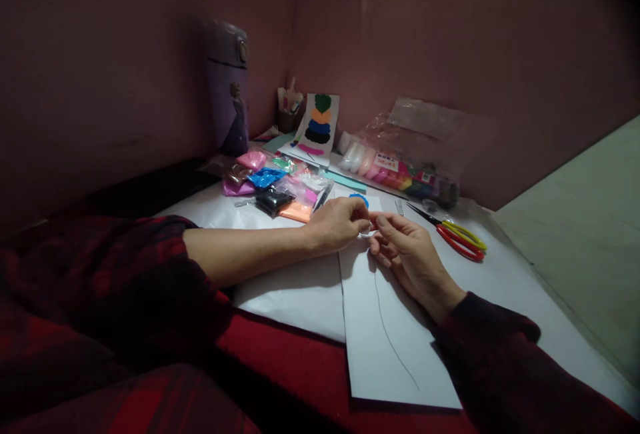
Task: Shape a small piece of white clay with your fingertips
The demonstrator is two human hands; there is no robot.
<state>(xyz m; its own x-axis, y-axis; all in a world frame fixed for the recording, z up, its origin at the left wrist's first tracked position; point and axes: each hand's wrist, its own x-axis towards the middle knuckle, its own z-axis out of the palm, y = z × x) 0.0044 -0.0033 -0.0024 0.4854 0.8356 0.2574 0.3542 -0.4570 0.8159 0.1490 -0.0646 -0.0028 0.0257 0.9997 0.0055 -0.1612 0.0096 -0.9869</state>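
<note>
My left hand (334, 224) is closed in a pinch, fingertips meeting those of my right hand (407, 251). A small white piece (367, 235) shows between them; its kind is partly hidden by the fingers. Both hands hover over a white sheet of paper (385, 354), on which a thin curved dark line (383, 314) runs down toward the lower right. Just beyond my left hand, a blue scalloped shape (359, 201) lies on the same sheet, partly covered by the fingers.
Small bags of coloured clay (267, 177) lie left of the hands. Scissors (460, 239) with red and yellow handles rest at the right. Farther back are a clear pack of colours (400, 171), a card with coloured shapes (320, 127), a cup of tools (289, 111) and a purple bottle (227, 87).
</note>
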